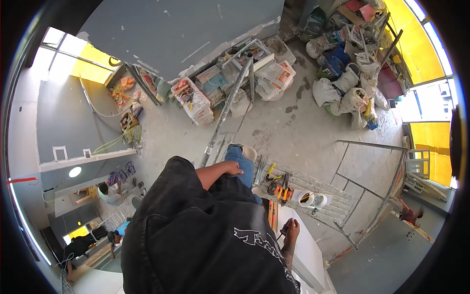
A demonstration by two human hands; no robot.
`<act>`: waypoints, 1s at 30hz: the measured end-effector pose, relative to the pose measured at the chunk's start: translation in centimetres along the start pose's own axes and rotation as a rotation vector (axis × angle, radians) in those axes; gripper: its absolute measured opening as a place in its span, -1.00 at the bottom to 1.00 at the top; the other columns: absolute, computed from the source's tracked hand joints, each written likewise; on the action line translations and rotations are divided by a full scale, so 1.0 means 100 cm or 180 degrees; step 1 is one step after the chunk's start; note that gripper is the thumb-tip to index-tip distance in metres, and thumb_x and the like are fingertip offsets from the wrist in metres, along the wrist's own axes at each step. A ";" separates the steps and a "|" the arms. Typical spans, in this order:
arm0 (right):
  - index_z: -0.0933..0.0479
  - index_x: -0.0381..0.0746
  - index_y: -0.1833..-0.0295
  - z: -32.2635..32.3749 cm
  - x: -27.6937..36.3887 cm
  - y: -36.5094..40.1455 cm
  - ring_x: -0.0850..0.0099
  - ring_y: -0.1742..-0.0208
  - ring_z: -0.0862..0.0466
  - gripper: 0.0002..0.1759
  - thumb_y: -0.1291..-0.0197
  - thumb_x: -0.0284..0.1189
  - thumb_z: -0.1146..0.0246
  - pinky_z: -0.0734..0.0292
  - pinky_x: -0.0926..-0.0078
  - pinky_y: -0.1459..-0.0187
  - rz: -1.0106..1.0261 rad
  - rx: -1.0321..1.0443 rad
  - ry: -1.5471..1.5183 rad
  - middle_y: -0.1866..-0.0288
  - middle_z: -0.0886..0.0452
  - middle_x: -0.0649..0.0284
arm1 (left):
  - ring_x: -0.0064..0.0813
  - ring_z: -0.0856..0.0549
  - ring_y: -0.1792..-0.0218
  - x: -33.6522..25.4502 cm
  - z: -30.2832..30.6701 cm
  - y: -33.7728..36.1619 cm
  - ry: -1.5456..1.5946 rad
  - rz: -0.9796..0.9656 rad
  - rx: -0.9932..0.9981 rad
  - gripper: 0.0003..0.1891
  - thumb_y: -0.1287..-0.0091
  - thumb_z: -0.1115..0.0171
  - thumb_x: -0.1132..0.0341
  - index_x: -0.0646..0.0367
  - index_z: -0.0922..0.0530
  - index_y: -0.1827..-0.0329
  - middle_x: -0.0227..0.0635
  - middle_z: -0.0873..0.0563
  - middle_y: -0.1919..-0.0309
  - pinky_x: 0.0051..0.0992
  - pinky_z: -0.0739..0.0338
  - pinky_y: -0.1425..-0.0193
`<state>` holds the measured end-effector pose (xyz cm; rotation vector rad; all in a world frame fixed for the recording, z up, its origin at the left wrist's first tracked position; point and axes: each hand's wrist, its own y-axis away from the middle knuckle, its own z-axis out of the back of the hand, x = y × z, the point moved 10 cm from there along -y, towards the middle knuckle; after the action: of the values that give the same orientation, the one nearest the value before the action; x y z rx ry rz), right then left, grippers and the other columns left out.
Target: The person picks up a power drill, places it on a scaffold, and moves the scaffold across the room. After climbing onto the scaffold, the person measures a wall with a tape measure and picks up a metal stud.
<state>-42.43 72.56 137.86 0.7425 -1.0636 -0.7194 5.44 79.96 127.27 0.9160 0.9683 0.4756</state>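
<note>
My left hand (234, 169) rests on the blue jeans (246, 169) at my knee, its fingers loosely bent and nothing visible in them. Lower right, my right hand (291, 228) is closed around a small black object (284, 229), whose kind I cannot make out. Close to that hand lie a white panel (306, 240) and orange strips (272, 213). Beyond them, orange-handled hand tools (285, 192) and a yellow-handled tool (270, 168) sit on a dusty plank platform (338, 196). Two white round containers, one of them a tub (319, 201), stand beside these tools.
A metal post (227, 110) slants up in front of me. Piled boxes and bags (200, 105) line the grey wall; several sacks (350, 100) fill the upper right. Metal framing (372, 145) lies at right. Other people work at lower left (108, 192) and far right (409, 214).
</note>
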 end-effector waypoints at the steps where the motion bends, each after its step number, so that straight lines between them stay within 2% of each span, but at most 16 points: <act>1: -0.29 -0.35 -0.28 0.001 -0.008 -0.005 0.44 0.45 -0.60 -0.41 -0.29 -0.23 -0.25 -0.54 0.45 0.52 0.0000 -0.0037 0.0011 0.32 -0.55 0.22 | -0.03 -0.68 0.02 0.001 0.000 -0.003 -0.0044 -0.0025 -0.0025 -0.37 -0.22 -0.20 -0.22 0.28 -0.67 0.07 0.07 -0.70 0.09 -0.21 -0.51 -0.08; 2: -0.28 -0.35 -0.29 0.005 -0.015 -0.006 0.45 0.47 -0.58 -0.41 -0.29 -0.24 -0.24 -0.52 0.45 0.55 -0.0002 -0.0096 0.0001 0.33 -0.55 0.23 | -0.04 -0.68 0.03 -0.002 -0.001 -0.007 -0.0109 -0.0068 -0.0034 -0.37 -0.22 -0.20 -0.22 0.27 -0.68 0.08 0.06 -0.70 0.10 -0.21 -0.52 -0.06; 4: -0.34 -0.35 -0.25 -0.001 -0.021 0.001 0.43 0.42 -0.60 -0.45 -0.26 -0.26 -0.25 -0.56 0.44 0.45 -0.0102 -0.0034 0.0048 0.28 -0.57 0.21 | -0.06 -0.70 0.10 -0.001 -0.009 -0.019 -0.0267 -0.0253 0.0206 -0.38 -0.22 -0.19 -0.24 0.25 -0.69 0.15 0.04 -0.72 0.16 -0.17 -0.53 0.04; 5: -0.37 -0.35 -0.22 0.003 -0.027 0.012 0.42 0.40 -0.61 -0.47 -0.25 -0.27 -0.26 -0.57 0.43 0.39 -0.0167 -0.0154 -0.0056 0.26 -0.58 0.20 | -0.08 -0.71 0.19 0.014 -0.021 -0.038 -0.0359 -0.0213 0.0370 -0.39 -0.23 -0.17 -0.25 0.25 -0.68 0.21 0.02 -0.72 0.23 -0.14 -0.52 0.15; 6: -0.40 -0.36 -0.20 0.002 -0.025 0.024 0.44 0.39 -0.60 -0.49 -0.24 -0.29 -0.25 -0.55 0.47 0.39 -0.0190 -0.0165 -0.0010 0.27 -0.58 0.21 | -0.11 -0.70 0.26 0.013 -0.022 -0.043 -0.0222 -0.0465 0.0257 -0.37 -0.25 -0.15 -0.26 0.27 -0.66 0.26 0.01 -0.72 0.28 -0.15 -0.52 0.21; 7: -0.42 -0.37 -0.18 0.003 -0.022 0.036 0.46 0.37 -0.58 -0.52 -0.23 -0.31 -0.24 -0.53 0.50 0.38 -0.0223 -0.0226 -0.0021 0.29 -0.59 0.21 | -0.15 -0.70 0.25 0.007 -0.015 -0.044 -0.0286 -0.0615 0.0112 -0.38 -0.26 -0.15 -0.25 0.27 -0.66 0.26 -0.01 -0.72 0.30 -0.21 -0.53 0.18; 8: -0.43 -0.38 -0.18 0.005 -0.047 0.035 0.50 0.37 -0.57 -0.52 -0.22 -0.31 -0.24 -0.50 0.53 0.38 -0.0392 -0.0142 -0.0222 0.31 -0.60 0.22 | -0.19 -0.70 0.23 0.007 -0.017 -0.046 -0.0056 -0.0566 0.0232 -0.41 -0.26 -0.17 -0.22 0.27 -0.66 0.26 -0.03 -0.73 0.30 -0.22 -0.52 0.12; 9: -0.37 -0.40 -0.24 0.011 -0.052 0.040 0.52 0.43 -0.54 -0.44 -0.21 -0.31 -0.25 -0.46 0.53 0.43 -0.0280 -0.0309 -0.0038 0.35 -0.58 0.24 | -0.17 -0.69 0.10 -0.011 -0.009 -0.032 -0.0161 -0.0347 0.0432 -0.42 -0.27 -0.19 -0.18 0.28 -0.65 0.14 -0.03 -0.73 0.18 -0.25 -0.51 -0.04; 10: -0.31 -0.43 -0.30 0.014 -0.072 0.040 0.53 0.49 -0.52 -0.36 -0.20 -0.28 -0.26 -0.43 0.52 0.47 -0.0292 -0.0433 -0.0082 0.40 -0.56 0.26 | -0.15 -0.66 -0.04 -0.004 -0.002 -0.039 -0.0287 -0.0333 0.0109 -0.39 -0.26 -0.21 -0.17 0.28 -0.61 -0.01 -0.01 -0.70 0.04 -0.28 -0.47 -0.16; 11: -0.27 -0.44 -0.34 0.013 -0.078 0.051 0.53 0.54 -0.49 -0.30 -0.18 -0.26 -0.25 -0.40 0.52 0.53 -0.0382 -0.0440 -0.0251 0.43 -0.55 0.27 | -0.12 -0.61 -0.13 -0.015 0.002 -0.030 -0.0442 -0.0005 0.0354 -0.37 -0.24 -0.24 -0.15 0.27 -0.56 -0.09 0.00 -0.66 -0.04 -0.30 -0.42 -0.25; 14: -0.28 -0.42 -0.34 0.014 -0.090 0.079 0.54 0.58 -0.47 -0.30 -0.17 -0.25 -0.23 -0.34 0.55 0.61 -0.0608 -0.0623 -0.0314 0.47 -0.54 0.27 | -0.16 -0.64 -0.07 -0.006 0.004 -0.048 -0.0381 0.0053 0.0490 -0.42 -0.23 -0.26 -0.10 0.29 -0.60 -0.04 0.01 -0.68 0.01 -0.31 -0.45 -0.19; 17: -0.34 -0.34 -0.33 0.006 -0.116 0.094 0.51 0.60 -0.49 -0.31 -0.12 -0.21 -0.24 -0.39 0.51 0.58 -0.0760 -0.0704 -0.0481 0.48 -0.57 0.24 | -0.21 -0.66 -0.04 -0.043 0.016 -0.038 -0.0736 0.0088 0.0489 -0.44 -0.23 -0.27 -0.08 0.31 -0.62 0.00 -0.01 -0.69 0.03 -0.33 -0.48 -0.16; 21: -0.39 -0.30 -0.29 -0.007 -0.146 0.111 0.50 0.61 -0.50 -0.34 -0.10 -0.20 -0.24 -0.41 0.49 0.57 -0.0806 -0.0732 -0.0592 0.49 -0.58 0.22 | -0.27 -0.70 0.13 0.005 0.005 -0.112 -0.0854 -0.0033 0.0561 -0.50 -0.23 -0.29 -0.03 0.31 -0.64 0.08 -0.10 -0.73 0.19 -0.32 -0.52 -0.01; 24: -0.41 -0.30 -0.28 -0.012 -0.166 0.127 0.49 0.62 -0.50 -0.35 -0.11 -0.18 -0.24 -0.40 0.49 0.58 -0.0851 -0.0878 -0.0811 0.48 -0.60 0.20 | -0.33 -0.68 0.29 -0.015 0.003 -0.112 -0.0676 0.0134 0.0604 -0.52 -0.23 -0.29 -0.02 0.32 -0.65 0.16 -0.15 -0.72 0.31 -0.33 -0.53 0.18; 27: -0.41 -0.30 -0.27 -0.013 -0.187 0.142 0.48 0.63 -0.51 -0.35 -0.11 -0.17 -0.25 -0.40 0.48 0.60 -0.0839 -0.1124 -0.1035 0.49 -0.60 0.20 | -0.41 -0.64 0.37 -0.065 -0.002 -0.101 -0.0939 -0.0123 0.0668 -0.53 -0.23 -0.29 -0.01 0.34 -0.65 0.22 -0.18 -0.70 0.36 -0.36 -0.50 0.33; 30: -0.41 -0.29 -0.28 -0.016 -0.210 0.160 0.48 0.63 -0.50 -0.35 -0.12 -0.16 -0.24 -0.39 0.47 0.61 -0.0935 -0.1353 -0.1224 0.51 -0.59 0.21 | -0.40 -0.66 0.39 -0.091 -0.011 -0.110 -0.1269 -0.0063 0.0849 -0.54 -0.24 -0.27 0.00 0.34 -0.66 0.21 -0.18 -0.70 0.38 -0.36 -0.50 0.37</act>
<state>-45.10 98.77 140.08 0.4000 -1.1021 -1.3328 -0.59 67.97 122.27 1.1870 0.6825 0.1364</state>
